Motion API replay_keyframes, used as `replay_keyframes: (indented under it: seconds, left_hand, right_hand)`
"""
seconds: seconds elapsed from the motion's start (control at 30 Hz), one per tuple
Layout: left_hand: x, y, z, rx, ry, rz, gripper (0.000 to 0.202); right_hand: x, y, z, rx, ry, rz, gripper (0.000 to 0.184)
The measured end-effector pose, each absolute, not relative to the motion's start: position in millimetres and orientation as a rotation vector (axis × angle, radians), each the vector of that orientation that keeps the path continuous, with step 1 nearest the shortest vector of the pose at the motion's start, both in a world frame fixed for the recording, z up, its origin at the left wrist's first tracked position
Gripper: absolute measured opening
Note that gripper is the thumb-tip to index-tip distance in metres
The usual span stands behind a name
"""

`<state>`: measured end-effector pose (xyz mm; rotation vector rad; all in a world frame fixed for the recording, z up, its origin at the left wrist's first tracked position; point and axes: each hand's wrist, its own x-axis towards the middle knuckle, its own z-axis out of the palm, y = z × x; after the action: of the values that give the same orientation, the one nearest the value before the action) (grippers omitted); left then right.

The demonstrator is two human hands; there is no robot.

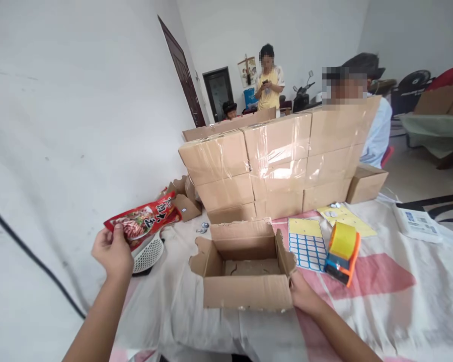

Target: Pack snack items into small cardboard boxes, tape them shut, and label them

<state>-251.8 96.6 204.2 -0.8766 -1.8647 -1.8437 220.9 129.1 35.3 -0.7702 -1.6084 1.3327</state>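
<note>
Pinched between the thumb and fingers of my left hand [113, 250] is a red food packet [142, 220] with dark lettering and a picture of food. It is held up at the left, above a white perforated basket [149, 255]. In front of me an open cardboard box [247, 292] stands on the cloth-covered table, its flaps folded outward. Its inside shows only bare cardboard and a small dark curved mark. My right hand [305, 294] grips the box at its right side; some fingers are hidden behind the cardboard.
Taped cardboard boxes [277, 151] form a wall across the back. To the right lie a label sheet [305, 246], an orange tape dispenser [343, 254] with yellow tape, and a white printed pack [417, 222]. A person [377, 128] sits behind the boxes; another [270, 88] stands farther back.
</note>
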Motion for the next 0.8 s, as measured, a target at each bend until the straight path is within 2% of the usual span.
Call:
replay_keyframes:
  seconds: [0.13,0.3,0.4,0.5,0.63,0.8]
  left_hand:
    - [-180,82,228,-1.081,-1.84,-2.075,0.031]
    - [-82,92,211,-1.589,-2.006,-2.049,0.032]
    - [-47,105,187,-1.876,-2.161,-1.864,0.024]
    - [-33,115,168,-2.163,-2.345,-1.518,0.007]
    - [-30,111,160,-2.169,-2.477,-1.104,0.015]
    - [-27,91,160,-1.924,-2.496,-0.83,0.012]
  right_hand:
    - [220,132,32,-0.662,-1.665,1.18,0.107]
    - [223,130,32,-0.619,-1.732,1.033,0.103]
    - [224,129,31,-0.619,-1.757,1.013,0.094]
    - [226,129,30,-0.622,-1.763,1.066,0.084]
    - [228,129,30,-0.637,-1.758,0.974,0.104]
    - [228,127,33,-0.633,-1.753,0.976,0.109]
